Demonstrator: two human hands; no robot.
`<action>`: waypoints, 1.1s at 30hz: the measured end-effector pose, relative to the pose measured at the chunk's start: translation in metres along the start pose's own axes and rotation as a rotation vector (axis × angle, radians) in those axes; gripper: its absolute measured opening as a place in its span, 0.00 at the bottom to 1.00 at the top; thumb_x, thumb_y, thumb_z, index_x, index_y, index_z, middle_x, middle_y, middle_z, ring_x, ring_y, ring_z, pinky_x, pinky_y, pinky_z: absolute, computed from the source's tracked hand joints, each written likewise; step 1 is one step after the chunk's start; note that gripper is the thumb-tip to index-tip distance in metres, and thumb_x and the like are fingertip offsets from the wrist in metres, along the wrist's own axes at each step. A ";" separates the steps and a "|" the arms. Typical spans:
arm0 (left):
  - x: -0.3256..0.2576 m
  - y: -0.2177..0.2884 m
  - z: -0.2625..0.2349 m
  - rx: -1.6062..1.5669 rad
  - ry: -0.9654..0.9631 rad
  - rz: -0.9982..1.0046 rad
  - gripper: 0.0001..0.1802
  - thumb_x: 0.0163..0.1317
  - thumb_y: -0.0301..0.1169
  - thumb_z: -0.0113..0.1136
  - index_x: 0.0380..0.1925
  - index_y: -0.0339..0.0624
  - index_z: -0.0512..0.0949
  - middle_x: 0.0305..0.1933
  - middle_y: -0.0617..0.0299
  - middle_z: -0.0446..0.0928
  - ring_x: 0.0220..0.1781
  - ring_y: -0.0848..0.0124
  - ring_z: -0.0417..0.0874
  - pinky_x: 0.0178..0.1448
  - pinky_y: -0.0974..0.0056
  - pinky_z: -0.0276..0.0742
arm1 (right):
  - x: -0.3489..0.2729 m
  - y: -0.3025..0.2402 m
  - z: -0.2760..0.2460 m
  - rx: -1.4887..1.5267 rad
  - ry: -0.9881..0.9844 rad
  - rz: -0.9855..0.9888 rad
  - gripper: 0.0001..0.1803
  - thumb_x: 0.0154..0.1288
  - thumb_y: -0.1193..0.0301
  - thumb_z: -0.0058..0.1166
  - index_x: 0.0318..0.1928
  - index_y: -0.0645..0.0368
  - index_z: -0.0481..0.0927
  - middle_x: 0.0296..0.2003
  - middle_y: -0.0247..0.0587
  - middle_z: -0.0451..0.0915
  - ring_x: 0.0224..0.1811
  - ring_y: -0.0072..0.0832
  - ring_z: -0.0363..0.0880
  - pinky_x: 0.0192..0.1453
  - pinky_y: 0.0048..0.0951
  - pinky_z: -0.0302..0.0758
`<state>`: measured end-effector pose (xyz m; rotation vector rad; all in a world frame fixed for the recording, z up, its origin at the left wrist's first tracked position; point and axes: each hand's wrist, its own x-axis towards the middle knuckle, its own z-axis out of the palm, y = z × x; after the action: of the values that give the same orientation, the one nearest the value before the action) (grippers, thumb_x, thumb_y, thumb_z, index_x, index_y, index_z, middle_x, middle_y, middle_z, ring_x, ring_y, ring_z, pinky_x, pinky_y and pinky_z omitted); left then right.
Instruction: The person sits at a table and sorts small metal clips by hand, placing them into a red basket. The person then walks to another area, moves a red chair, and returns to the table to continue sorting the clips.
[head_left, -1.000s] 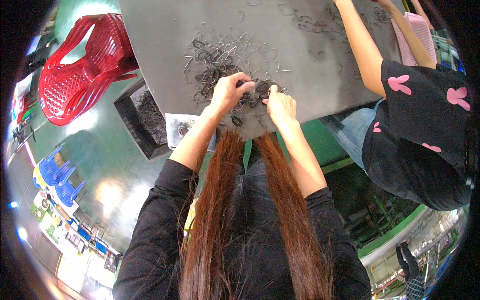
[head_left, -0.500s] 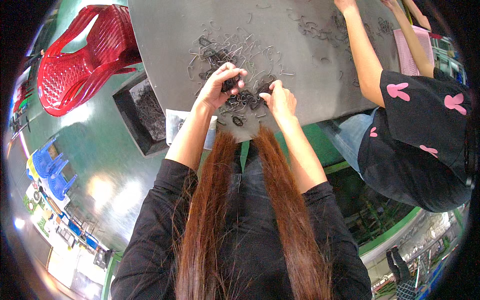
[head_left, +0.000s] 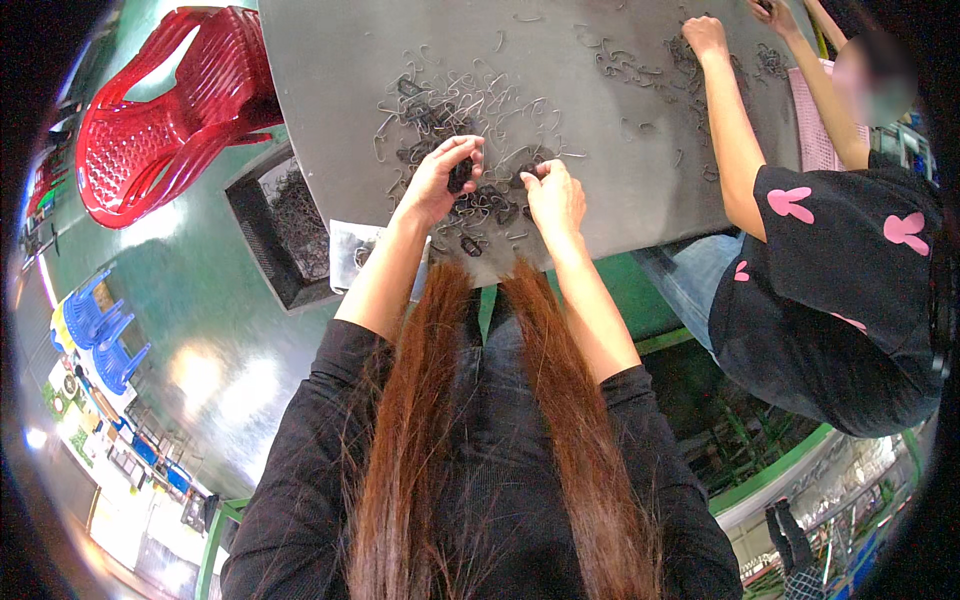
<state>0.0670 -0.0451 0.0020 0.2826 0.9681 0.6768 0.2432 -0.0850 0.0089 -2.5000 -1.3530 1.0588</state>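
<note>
My left hand (head_left: 436, 182) is curled around a small bunch of black pieces (head_left: 461, 174), which shows between the fingers and palm. To its right, my right hand (head_left: 558, 204) pinches a small black piece (head_left: 527, 172) between thumb and fingertips. Its exact kind is too small to make out. Both hands are just over the grey table (head_left: 330, 60), near its front edge. Beneath and beyond them spreads a loose pile of thin, curved, dark strips (head_left: 490, 95), some hook-shaped. A darker clump (head_left: 486, 206) of them lies between my wrists.
A black bin (head_left: 262, 240) of similar strips stands left of the table, beside a pale plastic bag (head_left: 350, 250) at the edge. A red chair (head_left: 150, 140) is at far left. On the right, a co-worker's arm (head_left: 735, 140) reaches over more strips (head_left: 625, 65), near a pink basket (head_left: 815, 130).
My left hand has turned slightly and its fingers have closed more over the bunch. My right hand has shifted a little left. The co-worker's hand has come lower into view.
</note>
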 end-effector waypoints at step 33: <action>0.144 0.128 0.097 -0.763 0.111 0.159 0.15 0.63 0.43 0.47 0.31 0.42 0.73 0.29 0.57 0.74 0.33 0.64 0.76 0.39 0.57 0.76 | 0.049 -0.141 -0.123 0.333 0.302 -0.713 0.15 0.52 0.77 0.51 0.44 0.58 0.73 0.47 0.47 0.67 0.50 0.43 0.69 0.53 0.37 0.70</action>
<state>0.1512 0.1516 0.0247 -0.3585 0.7318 1.1624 0.2394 0.0642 0.1311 -1.6412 -1.6097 0.6441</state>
